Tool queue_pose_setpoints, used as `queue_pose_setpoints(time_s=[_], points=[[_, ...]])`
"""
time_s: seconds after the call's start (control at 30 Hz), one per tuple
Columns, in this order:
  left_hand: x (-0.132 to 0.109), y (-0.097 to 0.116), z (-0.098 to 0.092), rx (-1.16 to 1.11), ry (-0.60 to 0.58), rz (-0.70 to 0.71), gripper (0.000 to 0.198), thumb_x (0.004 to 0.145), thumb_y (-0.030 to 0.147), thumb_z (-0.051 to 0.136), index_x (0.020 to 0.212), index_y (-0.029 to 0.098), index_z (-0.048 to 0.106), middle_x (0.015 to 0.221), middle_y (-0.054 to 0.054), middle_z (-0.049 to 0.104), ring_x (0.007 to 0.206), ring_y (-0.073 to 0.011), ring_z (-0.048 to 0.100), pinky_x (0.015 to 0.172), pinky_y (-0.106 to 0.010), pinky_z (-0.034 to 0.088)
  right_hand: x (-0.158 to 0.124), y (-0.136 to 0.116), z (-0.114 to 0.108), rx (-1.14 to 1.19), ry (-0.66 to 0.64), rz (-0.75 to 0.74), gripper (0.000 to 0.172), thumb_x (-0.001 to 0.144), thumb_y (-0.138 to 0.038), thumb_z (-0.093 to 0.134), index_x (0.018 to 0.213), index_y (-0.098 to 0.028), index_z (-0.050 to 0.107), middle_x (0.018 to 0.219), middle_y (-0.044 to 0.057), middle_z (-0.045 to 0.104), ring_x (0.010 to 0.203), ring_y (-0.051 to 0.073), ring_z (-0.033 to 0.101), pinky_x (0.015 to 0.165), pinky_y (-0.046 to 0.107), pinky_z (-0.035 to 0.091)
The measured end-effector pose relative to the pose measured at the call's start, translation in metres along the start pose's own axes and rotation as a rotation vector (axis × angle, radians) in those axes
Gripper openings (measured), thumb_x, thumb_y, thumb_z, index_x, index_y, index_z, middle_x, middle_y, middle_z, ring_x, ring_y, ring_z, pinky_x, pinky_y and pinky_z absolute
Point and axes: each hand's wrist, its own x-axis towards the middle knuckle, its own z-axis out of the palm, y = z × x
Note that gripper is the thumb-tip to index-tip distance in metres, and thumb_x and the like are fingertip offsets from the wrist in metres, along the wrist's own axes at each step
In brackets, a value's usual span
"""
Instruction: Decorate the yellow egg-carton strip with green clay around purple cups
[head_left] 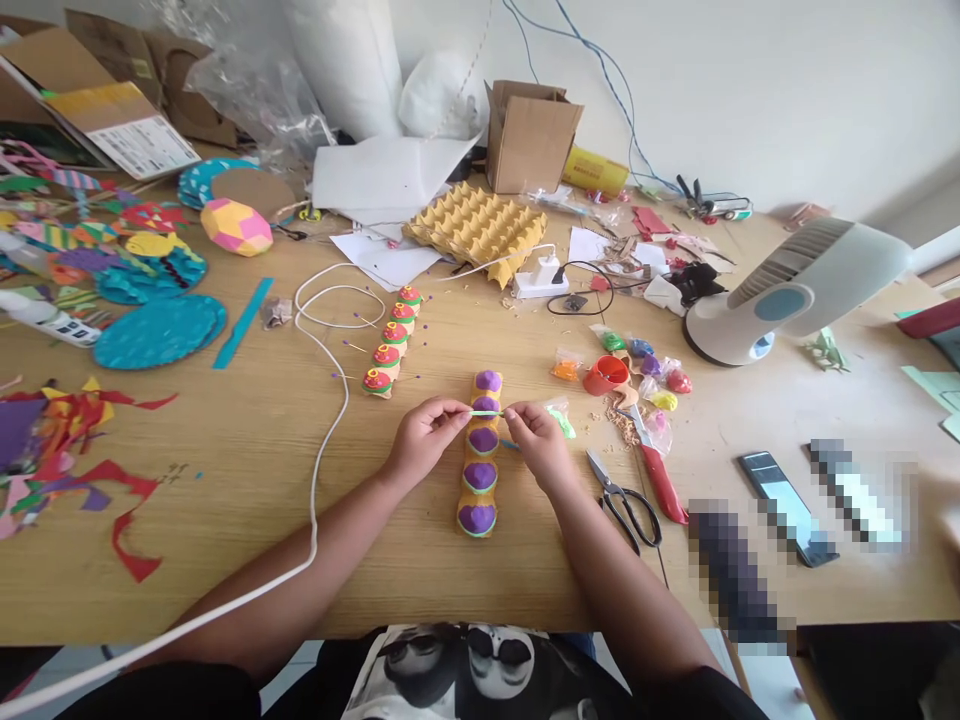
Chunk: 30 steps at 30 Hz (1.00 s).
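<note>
A thin light-green strip of clay (486,413) is stretched level between my two hands. My left hand (431,432) pinches one end of it, and my right hand (538,438) pinches the other. Just below the strip lies a row of egg-carton cups (480,490), orange-yellow with purple clay tops. The nearer cups have light-green edging along their purple tops. To the left, a second egg-carton row (387,355) has red and green tops with small yellow rings, and thin sticks poke out from its sides.
Black-handled scissors (626,500), a red-handled knife (660,480) and a red cup (606,375) lie right of my hands, near several bags of coloured clay (641,348). A white cable (330,430) crosses the left side. A fan (795,280) and a phone (787,508) are further right.
</note>
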Motion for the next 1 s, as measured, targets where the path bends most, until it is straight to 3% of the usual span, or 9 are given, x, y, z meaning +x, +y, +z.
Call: queue_pose_setpoints(time_s=[0.17,0.3,0.4,1.0], points=[[0.001,0.002,-0.002,0.167,-0.02,0.115,0.016,0.092,0.033,0.063,0.088,0.02,0.072,0.089,-0.004,0.073,0.081,-0.0169,0.064,0.069,-0.029,0.047,0.001,0.01,-0.003,-0.284,0.017,-0.101,0.027,0.09,-0.044,0.057,0.083,-0.019,0.066,0.068,0.001,0.06,0.063,0.015,0.052,0.059,0.027,0.04],[0.001,0.006,-0.003,0.338,-0.01,0.225,0.013,0.092,0.03,0.063,0.086,0.021,0.07,0.088,-0.004,0.073,0.088,-0.0193,0.064,0.083,-0.035,0.048,0.0,0.014,-0.006,-0.418,0.001,-0.105,0.025,0.092,-0.042,0.056,0.085,-0.02,0.067,0.07,0.001,0.063,0.063,0.015,0.054,0.059,0.027,0.039],[0.001,0.007,-0.004,0.419,-0.017,0.239,0.013,0.093,0.029,0.062,0.086,0.021,0.07,0.089,-0.004,0.074,0.088,-0.0202,0.064,0.085,-0.036,0.047,-0.002,0.014,-0.005,-0.483,-0.027,-0.107,0.025,0.093,-0.042,0.055,0.088,-0.021,0.068,0.068,0.0,0.063,0.061,0.015,0.053,0.057,0.026,0.037],[0.001,0.003,-0.005,0.474,-0.02,0.24,0.013,0.092,0.03,0.062,0.087,0.022,0.07,0.09,-0.004,0.075,0.088,-0.0212,0.064,0.085,-0.037,0.047,-0.002,0.013,-0.003,-0.506,-0.039,-0.105,0.023,0.093,-0.041,0.056,0.088,-0.022,0.07,0.065,-0.001,0.061,0.058,0.015,0.051,0.056,0.027,0.035]])
